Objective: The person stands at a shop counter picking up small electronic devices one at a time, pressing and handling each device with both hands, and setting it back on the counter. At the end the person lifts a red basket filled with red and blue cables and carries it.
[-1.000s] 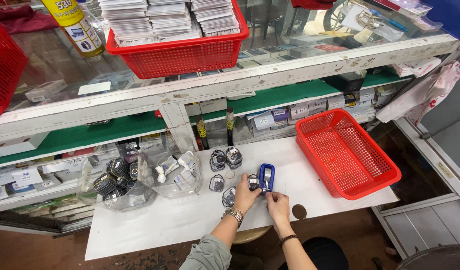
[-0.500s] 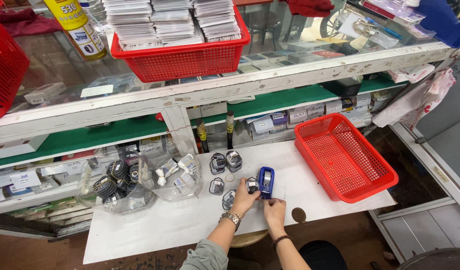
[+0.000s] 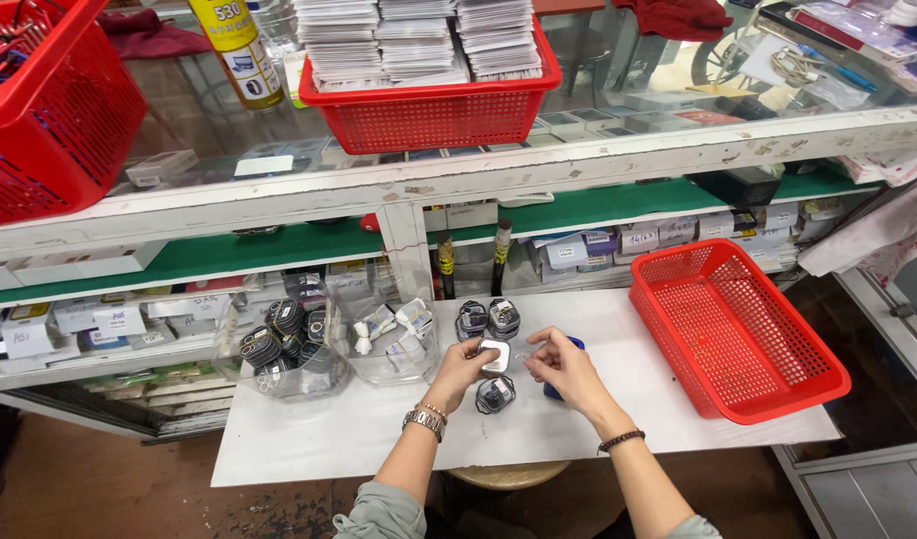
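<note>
White charger [image 3: 495,354] in left hand [image 3: 460,371], three coiled cables [image 3: 495,395], two red baskets [image 3: 734,331]

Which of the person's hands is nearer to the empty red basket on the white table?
Right. The right hand is a short gap left of the red basket; the left hand, holding a small white block, lies farther left.

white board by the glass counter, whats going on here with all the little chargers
A person sits at a white board below a glass display counter. The left hand holds a small white plug block; the right hand is close beside it, over a blue item. Bundled cables lie just behind, another in front. Two clear bags of parts sit on the left, and an empty red basket on the right.
</note>
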